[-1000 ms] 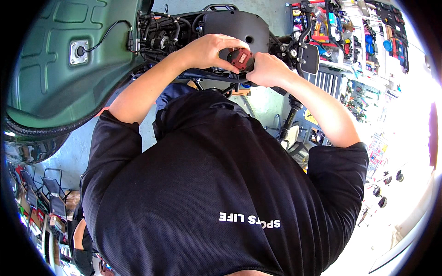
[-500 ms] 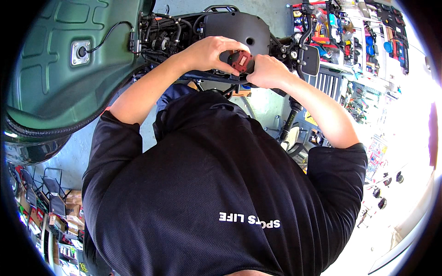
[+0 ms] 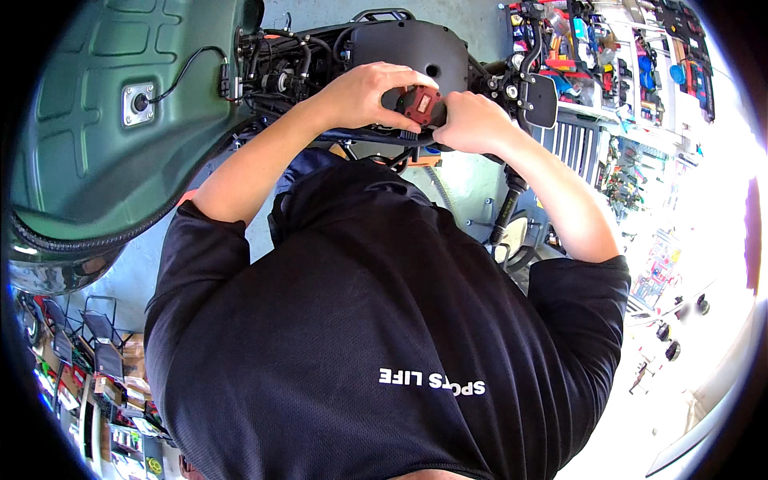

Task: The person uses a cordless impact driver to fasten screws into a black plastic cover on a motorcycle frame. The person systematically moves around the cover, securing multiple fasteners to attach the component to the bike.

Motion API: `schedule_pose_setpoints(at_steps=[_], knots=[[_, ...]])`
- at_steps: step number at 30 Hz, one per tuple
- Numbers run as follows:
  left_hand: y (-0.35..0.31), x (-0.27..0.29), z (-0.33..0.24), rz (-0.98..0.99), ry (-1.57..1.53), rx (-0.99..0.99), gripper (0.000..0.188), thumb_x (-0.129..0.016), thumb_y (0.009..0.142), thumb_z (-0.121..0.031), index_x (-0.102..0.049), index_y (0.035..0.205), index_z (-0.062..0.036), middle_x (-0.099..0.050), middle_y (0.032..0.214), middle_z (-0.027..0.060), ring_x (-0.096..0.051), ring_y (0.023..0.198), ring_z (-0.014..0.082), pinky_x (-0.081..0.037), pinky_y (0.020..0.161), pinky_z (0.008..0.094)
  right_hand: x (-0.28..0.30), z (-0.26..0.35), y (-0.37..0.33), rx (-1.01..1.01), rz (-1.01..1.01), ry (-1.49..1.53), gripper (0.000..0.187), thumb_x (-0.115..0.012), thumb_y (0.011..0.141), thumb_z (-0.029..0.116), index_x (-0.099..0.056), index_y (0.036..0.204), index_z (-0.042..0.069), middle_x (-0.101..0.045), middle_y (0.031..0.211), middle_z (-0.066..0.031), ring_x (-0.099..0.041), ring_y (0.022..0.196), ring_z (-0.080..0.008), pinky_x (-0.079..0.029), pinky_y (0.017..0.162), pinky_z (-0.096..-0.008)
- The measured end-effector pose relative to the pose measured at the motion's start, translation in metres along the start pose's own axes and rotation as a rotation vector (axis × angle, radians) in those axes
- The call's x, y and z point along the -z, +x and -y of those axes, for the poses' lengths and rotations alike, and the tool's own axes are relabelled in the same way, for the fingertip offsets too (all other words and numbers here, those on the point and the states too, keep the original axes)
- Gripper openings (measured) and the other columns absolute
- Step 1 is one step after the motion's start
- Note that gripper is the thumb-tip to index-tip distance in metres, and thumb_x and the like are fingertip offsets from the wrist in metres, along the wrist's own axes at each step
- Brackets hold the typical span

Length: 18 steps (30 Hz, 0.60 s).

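Both my hands are at a red and black power tool (image 3: pixel 423 105), its rounded red end facing up, just over the near edge of a motorcycle frame. My left hand (image 3: pixel 376 94) curves round its left side, thumb below and fingers above. On the right, my right hand (image 3: pixel 478 122) is closed against the tool's dark part; its fingertips are mostly hidden. Behind the hands lies the motorcycle's smooth black cover (image 3: pixel 408 50). What the tool's far end touches cannot be seen.
A large dark green moulded shell (image 3: pixel 104 96) with a black cable stands at left. Handlebar parts and a rectangular black mirror (image 3: pixel 541 101) are at right. Tool shelves (image 3: pixel 592 48) line the far right; folding chairs (image 3: pixel 100 328) and boxes stand lower left.
The hands and the tool keep nearly the same place, shifted very slightly right and down in view. The grip looks unchanged.
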<state>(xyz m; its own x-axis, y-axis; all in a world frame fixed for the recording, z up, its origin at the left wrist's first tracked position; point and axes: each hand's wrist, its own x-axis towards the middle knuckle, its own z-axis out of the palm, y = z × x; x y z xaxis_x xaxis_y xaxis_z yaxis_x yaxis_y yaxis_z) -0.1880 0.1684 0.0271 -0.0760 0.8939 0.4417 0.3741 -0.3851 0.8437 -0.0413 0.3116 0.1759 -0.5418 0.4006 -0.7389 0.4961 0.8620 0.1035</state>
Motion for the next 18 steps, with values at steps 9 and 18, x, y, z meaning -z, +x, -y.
schedule_pose_setpoints(at_steps=[9,18], knots=[[0.024,-0.005,-0.014,-0.086,-0.224,0.205,0.062,-0.081,0.105,-0.035,-0.065,0.161,-0.014,-0.082,0.133,0.0074,-0.072,0.111,0.0201,-0.057,0.11,0.0408,0.011,-0.066,-0.058,-0.123,0.011,0.437,0.036,-0.077,0.087,0.025,-0.076,0.106,-0.005,-0.081,0.088,-0.0214,-0.083,0.082,-0.0304,-0.066,0.079,-0.0446],[0.032,-0.04,0.025,-0.034,-0.111,0.359,0.041,-0.072,0.111,-0.021,-0.072,0.15,-0.0088,-0.083,0.123,0.0102,-0.078,0.11,0.0243,-0.06,0.106,0.0397,-0.076,-0.118,-0.079,-0.149,-0.263,0.493,0.024,-0.076,0.085,0.018,-0.068,0.093,-0.003,-0.072,0.074,-0.0195,-0.076,0.072,-0.0342,-0.06,0.074,-0.0462]])
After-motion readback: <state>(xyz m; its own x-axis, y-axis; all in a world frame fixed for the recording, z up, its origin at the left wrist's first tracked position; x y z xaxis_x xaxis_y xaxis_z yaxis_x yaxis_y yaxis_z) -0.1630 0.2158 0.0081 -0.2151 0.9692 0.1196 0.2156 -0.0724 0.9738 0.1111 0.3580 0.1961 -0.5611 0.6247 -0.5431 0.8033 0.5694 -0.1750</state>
